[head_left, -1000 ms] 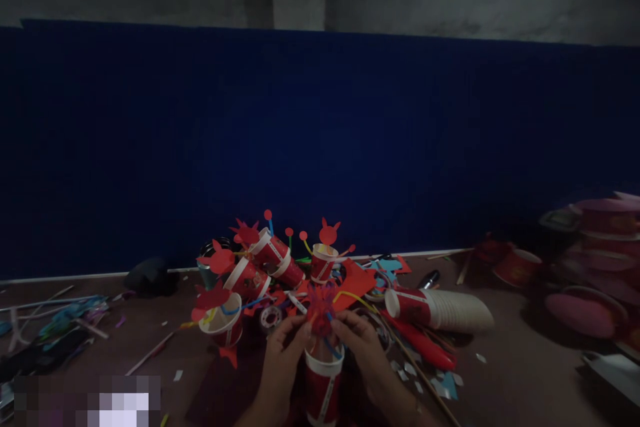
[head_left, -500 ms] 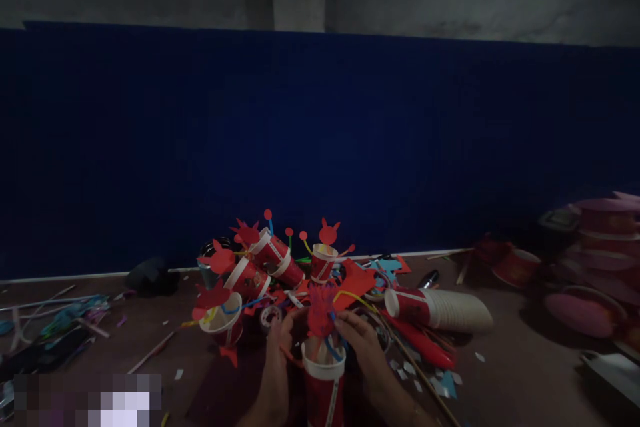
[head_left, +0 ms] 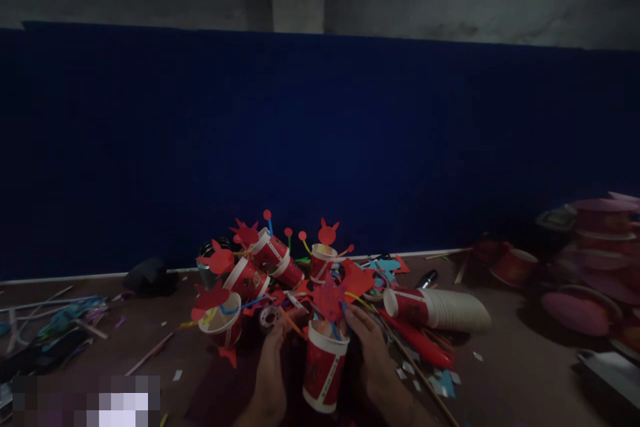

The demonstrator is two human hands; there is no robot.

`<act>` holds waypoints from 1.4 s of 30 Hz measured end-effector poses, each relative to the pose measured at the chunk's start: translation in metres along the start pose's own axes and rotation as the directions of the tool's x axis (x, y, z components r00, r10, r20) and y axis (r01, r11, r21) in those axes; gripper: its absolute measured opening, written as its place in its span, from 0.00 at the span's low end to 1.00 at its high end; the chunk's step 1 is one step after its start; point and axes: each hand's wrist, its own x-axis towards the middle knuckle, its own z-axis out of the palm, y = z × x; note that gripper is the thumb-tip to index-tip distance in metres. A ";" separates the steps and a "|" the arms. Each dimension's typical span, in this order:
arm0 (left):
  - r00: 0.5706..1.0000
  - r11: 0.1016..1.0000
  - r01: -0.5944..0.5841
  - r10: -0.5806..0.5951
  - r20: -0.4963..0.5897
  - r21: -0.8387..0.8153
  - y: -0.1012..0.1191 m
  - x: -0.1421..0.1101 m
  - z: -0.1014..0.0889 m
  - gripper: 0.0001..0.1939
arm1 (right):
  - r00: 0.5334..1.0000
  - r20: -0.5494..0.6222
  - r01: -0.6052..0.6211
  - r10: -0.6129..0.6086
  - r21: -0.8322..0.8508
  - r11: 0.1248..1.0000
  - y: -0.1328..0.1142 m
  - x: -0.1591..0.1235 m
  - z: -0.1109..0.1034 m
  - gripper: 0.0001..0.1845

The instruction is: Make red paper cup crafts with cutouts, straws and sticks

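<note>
A red and white paper cup [head_left: 326,367] is between the two hands, leaning a little, with its open end up. A red paper shape with spikes [head_left: 329,297] is at the top of the cup. An orange strip [head_left: 293,322] sticks out on the left side, and a blue strip [head_left: 345,317] is on the right side.

The left hand [head_left: 273,363] is beside the cup, with its fingers bent near the orange strip. I cannot tell if they are pinching it. The right hand [head_left: 373,353] is on the other side, with its fingers bent by the blue strip. I cannot tell if they are squeezing it or just next to it.

Behind the hands, more red cups with paper heads [head_left: 247,277] sit in a messy bunch on the brown counter [head_left: 500,373]. One cup with a bunny-like head [head_left: 323,262] stands up at the back. A roll of tape [head_left: 270,317] is near the left hand. To the right, a long stack of cups [head_left: 440,309] lies on its side. A shiny red thing [head_left: 423,341] and a long thin stick [head_left: 420,377] lie in front of it. A blue wall [head_left: 320,140] is behind everything.
</note>
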 end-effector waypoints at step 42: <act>0.995 0.879 -0.102 0.085 0.058 0.465 0.005 0.007 0.010 0.16 | 0.984 0.173 0.107 -0.037 -0.418 0.902 0.001 0.001 0.000 0.22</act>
